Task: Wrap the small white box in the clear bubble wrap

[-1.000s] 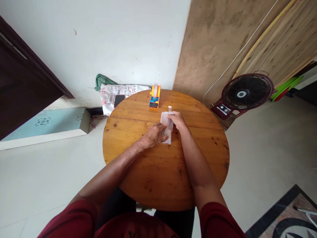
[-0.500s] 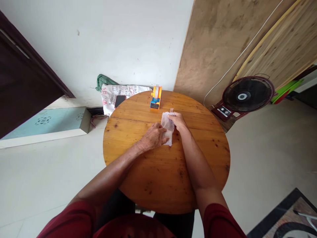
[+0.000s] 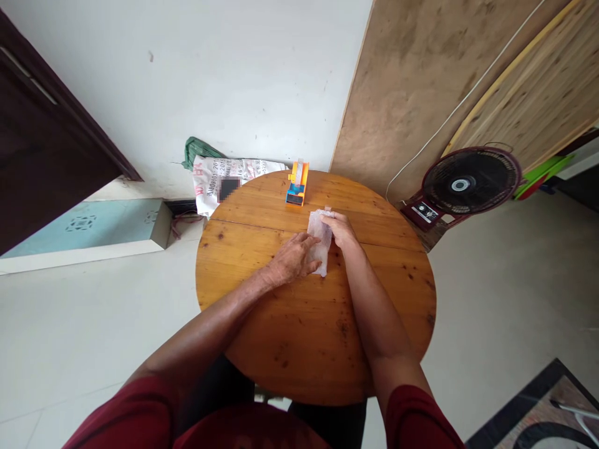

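A small piece of clear bubble wrap [image 3: 320, 251], folded into a narrow packet, lies on the round wooden table [image 3: 299, 337]. My left hand [image 3: 294, 257] holds its left side, with the fingers and thumb resting on top. At the upper right corner, my right hand [image 3: 342, 229] grips the wrap between thumb and fingers. A short strip of clear tape [image 3: 328, 209] sticks out past the wrap's far edge, beside the right fingers. Whatever the wrap may contain cannot be made out.
An orange and blue tape dispenser [image 3: 297, 183] stands near the table's far edge. Behind the table, a printed white sack [image 3: 206, 181] and a green bag [image 3: 199, 151] lie by the wall. To the right is a dark fan [image 3: 470, 182].
The loose, rounded fold of bubble wrap on the right has been laid down, and the packet looks flatter and narrower. Both hands keep nearly the same places; the view has shifted slightly.
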